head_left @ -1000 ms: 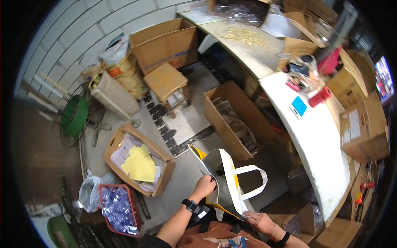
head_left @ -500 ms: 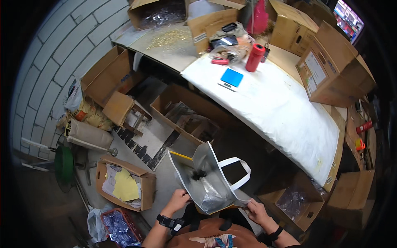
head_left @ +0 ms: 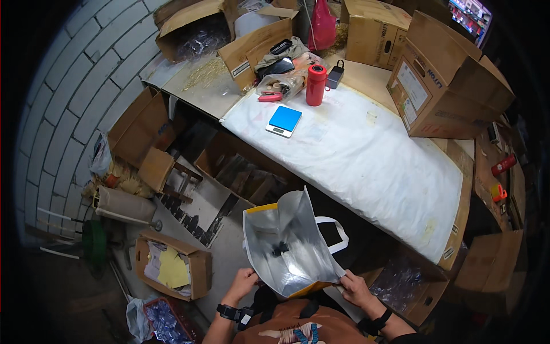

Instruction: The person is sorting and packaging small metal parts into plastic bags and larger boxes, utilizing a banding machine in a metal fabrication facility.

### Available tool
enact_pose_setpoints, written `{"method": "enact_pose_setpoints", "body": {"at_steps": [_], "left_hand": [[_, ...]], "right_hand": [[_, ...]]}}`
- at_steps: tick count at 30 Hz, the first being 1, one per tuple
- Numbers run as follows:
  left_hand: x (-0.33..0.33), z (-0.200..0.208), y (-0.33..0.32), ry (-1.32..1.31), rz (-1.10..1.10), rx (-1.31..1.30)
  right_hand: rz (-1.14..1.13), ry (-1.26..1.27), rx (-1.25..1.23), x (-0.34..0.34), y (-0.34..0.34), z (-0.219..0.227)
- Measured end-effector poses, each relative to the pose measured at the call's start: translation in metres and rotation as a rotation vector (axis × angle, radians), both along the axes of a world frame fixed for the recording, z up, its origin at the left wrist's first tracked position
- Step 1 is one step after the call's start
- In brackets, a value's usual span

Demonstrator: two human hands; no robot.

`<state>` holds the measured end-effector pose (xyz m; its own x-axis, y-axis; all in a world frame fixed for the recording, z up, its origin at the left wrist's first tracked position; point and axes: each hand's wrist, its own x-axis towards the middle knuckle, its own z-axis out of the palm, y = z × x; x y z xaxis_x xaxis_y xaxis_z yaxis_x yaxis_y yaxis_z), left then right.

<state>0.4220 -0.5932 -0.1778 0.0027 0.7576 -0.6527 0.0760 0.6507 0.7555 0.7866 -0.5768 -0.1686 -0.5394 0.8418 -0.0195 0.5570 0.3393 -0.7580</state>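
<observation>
I hold open a silver-lined bag (head_left: 289, 243) with yellow trim and white handles, its mouth facing me. A small dark object (head_left: 279, 250) lies inside it. My left hand (head_left: 243, 282) grips the bag's left edge near its lower rim. My right hand (head_left: 355, 286) grips the right edge. The bag hangs in front of my chest, just short of the white-covered table (head_left: 366, 166).
On the table stand a blue scale (head_left: 284, 120), a red bottle (head_left: 315, 85) and large cardboard boxes (head_left: 444, 80). Open boxes sit under the table (head_left: 246, 172) and on the floor, one with yellow paper (head_left: 172, 266). A block wall runs along the left.
My view has swung toward the table, and the bag has been turned and spread wider so its silver inside faces me. Both hands stay on its edges.
</observation>
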Motion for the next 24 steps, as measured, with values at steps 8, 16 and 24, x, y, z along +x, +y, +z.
{"method": "enact_pose_setpoints", "body": {"at_steps": [8, 16, 24], "left_hand": [[0.001, -0.001, 0.011, 0.023, 0.02, 0.007], [-0.004, -0.003, 0.011, 0.043, 0.061, 0.069], [-0.024, -0.047, -0.015, 0.109, 0.03, 0.058]], "right_hand": [[-0.011, 0.027, -0.004, 0.004, 0.014, 0.009], [0.001, 0.028, 0.037, 0.001, 0.024, 0.011], [0.135, -0.14, -0.059, -0.006, 0.026, -0.004]]}}
